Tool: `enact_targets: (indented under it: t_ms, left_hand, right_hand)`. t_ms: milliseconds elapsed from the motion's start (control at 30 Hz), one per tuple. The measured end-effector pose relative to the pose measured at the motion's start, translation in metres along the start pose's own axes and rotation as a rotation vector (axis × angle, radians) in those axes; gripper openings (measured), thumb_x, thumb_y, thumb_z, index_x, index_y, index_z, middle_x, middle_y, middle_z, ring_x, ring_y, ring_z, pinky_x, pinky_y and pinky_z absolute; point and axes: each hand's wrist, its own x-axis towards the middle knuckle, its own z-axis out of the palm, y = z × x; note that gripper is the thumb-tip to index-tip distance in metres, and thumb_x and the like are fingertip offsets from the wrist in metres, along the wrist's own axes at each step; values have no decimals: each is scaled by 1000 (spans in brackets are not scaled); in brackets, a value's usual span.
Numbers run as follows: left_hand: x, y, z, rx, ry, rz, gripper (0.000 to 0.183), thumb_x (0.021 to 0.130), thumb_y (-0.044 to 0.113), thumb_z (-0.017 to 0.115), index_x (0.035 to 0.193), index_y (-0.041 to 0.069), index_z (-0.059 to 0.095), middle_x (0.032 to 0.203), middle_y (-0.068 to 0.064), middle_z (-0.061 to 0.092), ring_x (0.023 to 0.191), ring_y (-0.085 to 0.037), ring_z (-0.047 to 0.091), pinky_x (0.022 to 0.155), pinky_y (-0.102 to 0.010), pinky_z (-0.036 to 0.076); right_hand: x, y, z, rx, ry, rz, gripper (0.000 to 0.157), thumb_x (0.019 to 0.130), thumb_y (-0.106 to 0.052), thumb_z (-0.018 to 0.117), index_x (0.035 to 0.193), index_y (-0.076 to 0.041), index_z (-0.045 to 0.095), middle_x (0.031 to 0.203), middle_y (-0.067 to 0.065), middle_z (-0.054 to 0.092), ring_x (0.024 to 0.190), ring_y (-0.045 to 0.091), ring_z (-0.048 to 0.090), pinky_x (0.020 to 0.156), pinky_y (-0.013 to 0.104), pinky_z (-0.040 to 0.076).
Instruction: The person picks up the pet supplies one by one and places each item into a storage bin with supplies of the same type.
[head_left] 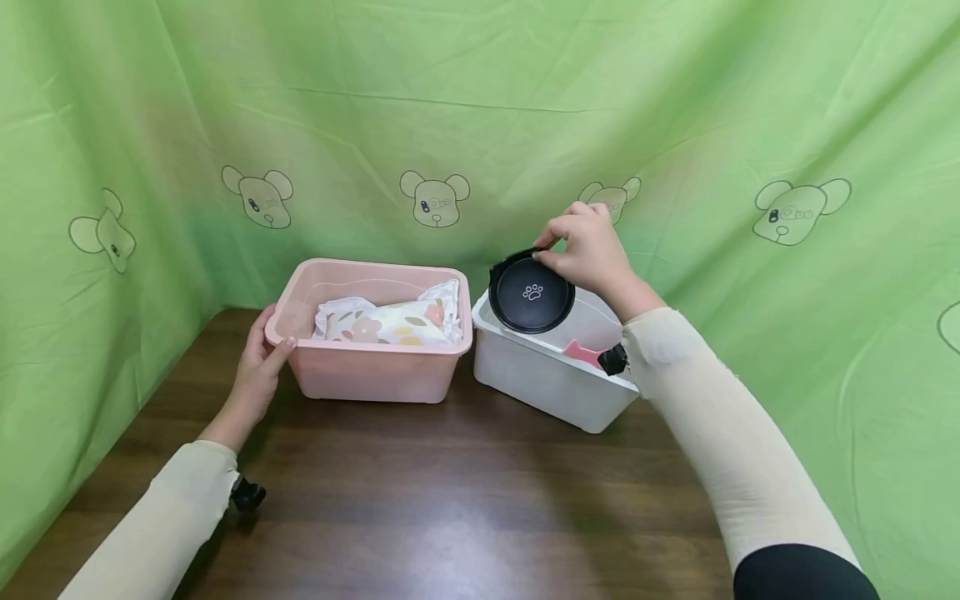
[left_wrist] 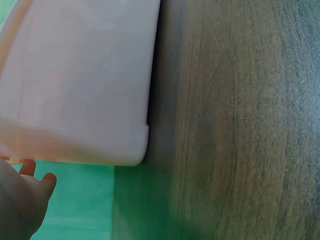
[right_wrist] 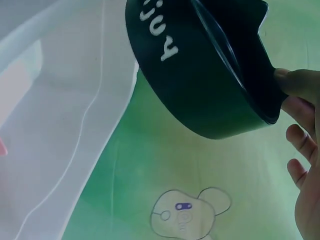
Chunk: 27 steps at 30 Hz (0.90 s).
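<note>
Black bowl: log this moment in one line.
right hand: pinches black bowl at white bin | left hand: grips pink bin | in pink bin: floral packet | in white bin: pink item

Left hand (head_left: pixel 255 371) low, gripping — thumb spread from fingers; right hand (head_left: pixel 591 250) higher, thumb and fingers pinching — forearms (head_left: pixel 153 521) extended forward.

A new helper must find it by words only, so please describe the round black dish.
On the brown table, the white bin stands to the right of the pink bin. At its left end in the head view, the right hand holds the dish by its edge. Unlike the pink piece in that bin, it is black with a white paw print.
</note>
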Motion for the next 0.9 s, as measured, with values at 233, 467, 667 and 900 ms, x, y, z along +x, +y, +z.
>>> enact_targets:
  t_ms: [233, 467, 667, 900]
  left_hand:
    - [0, 0, -2, -9, 9, 7, 71, 106, 11, 52, 165, 9, 12, 168, -21, 19, 148, -29, 28, 107, -9, 32]
    - [1, -1, -1, 13, -4, -1, 72, 107, 12, 53, 165, 11, 11, 169, -19, 18, 150, -30, 26, 108, -9, 32]
    - [2, -2, -1, 20, 8, 12, 70, 106, 7, 51, 165, 9, 13, 168, -19, 19, 150, -33, 26, 108, -8, 32]
    - [1, -2, 1, 13, 13, 10, 70, 106, 9, 52, 165, 10, 14, 168, -18, 20, 150, -32, 26, 107, -8, 32]
  right_hand:
    - [20, 17, 7, -30, -78, 58, 10, 83, -20, 85, 89, -13, 81, 85, 1, 75, 94, 24, 53, 97, 46, 29]
    - [25, 41, 18, -55, -190, 105, 10, 84, -22, 83, 89, -14, 80, 89, 1, 77, 96, 24, 52, 96, 46, 27]
    - [22, 62, 31, -67, -244, 135, 10, 85, -23, 83, 88, -14, 79, 89, 1, 77, 96, 23, 51, 92, 45, 25]
    - [12, 83, 51, -28, -278, 177, 9, 83, -22, 84, 86, -16, 78, 87, 1, 75, 96, 23, 50, 104, 51, 23]
